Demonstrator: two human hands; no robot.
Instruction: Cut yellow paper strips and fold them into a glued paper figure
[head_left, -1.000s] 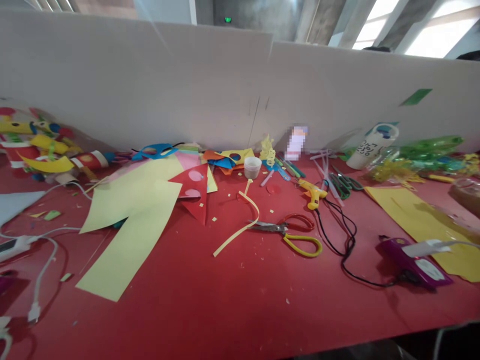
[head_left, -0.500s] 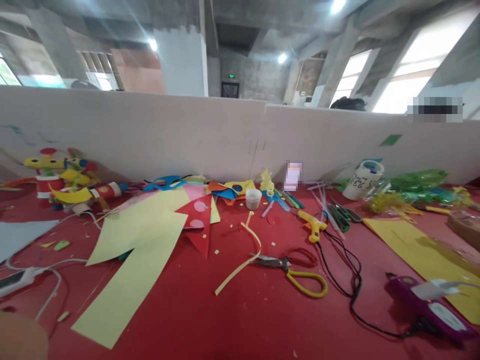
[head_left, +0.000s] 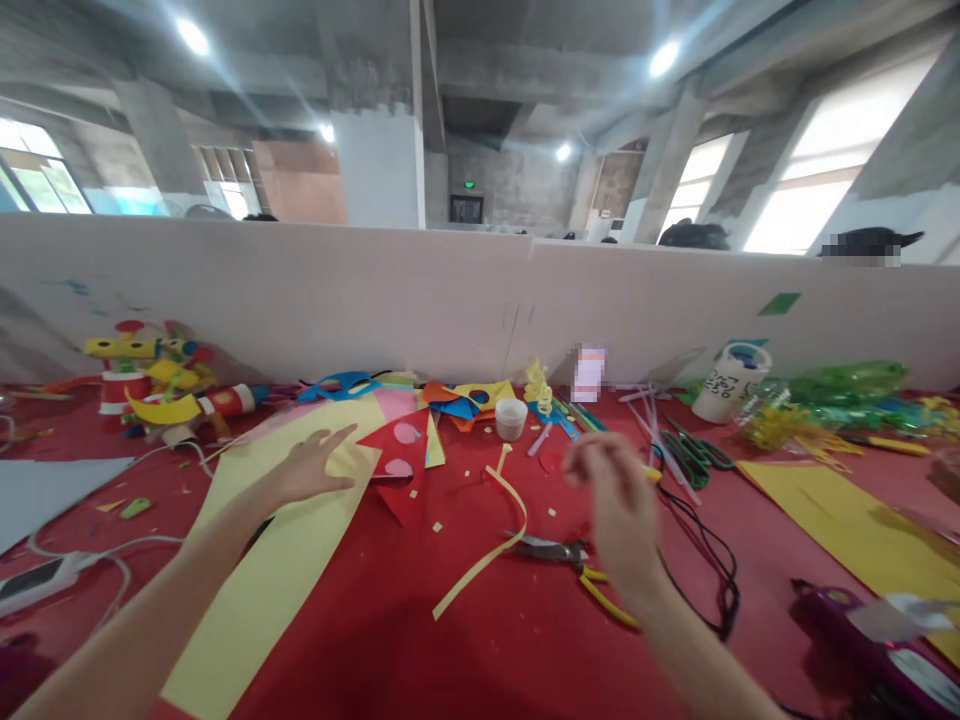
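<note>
My left hand (head_left: 313,466) is over the large pale yellow paper (head_left: 247,610), fingers spread, nothing in them. Whether it touches the sheet I cannot tell. Beside its fingertips lies red paper with pink dots (head_left: 397,450). My right hand (head_left: 619,500) hangs above the scissors (head_left: 551,549), smeared by motion, its fingers seeming bent. It hides the red handle and most of the yellow glue gun (head_left: 651,474). Between the hands a thin curved yellow paper strip (head_left: 517,500) lies on the red table (head_left: 360,640). A small white cup (head_left: 511,419) stands behind the strip.
Paper-cup animals (head_left: 124,385) stand at the back left. Green-handled scissors (head_left: 690,455), a white cup with writing (head_left: 731,382) and a yellow sheet (head_left: 847,535) are on the right. A purple power strip (head_left: 862,625) and cables lie front right. A white partition (head_left: 375,300) closes the back.
Both of my arms have come in from below, the left hand over the pale yellow paper, the right over the scissors. The view has tilted up slightly.
</note>
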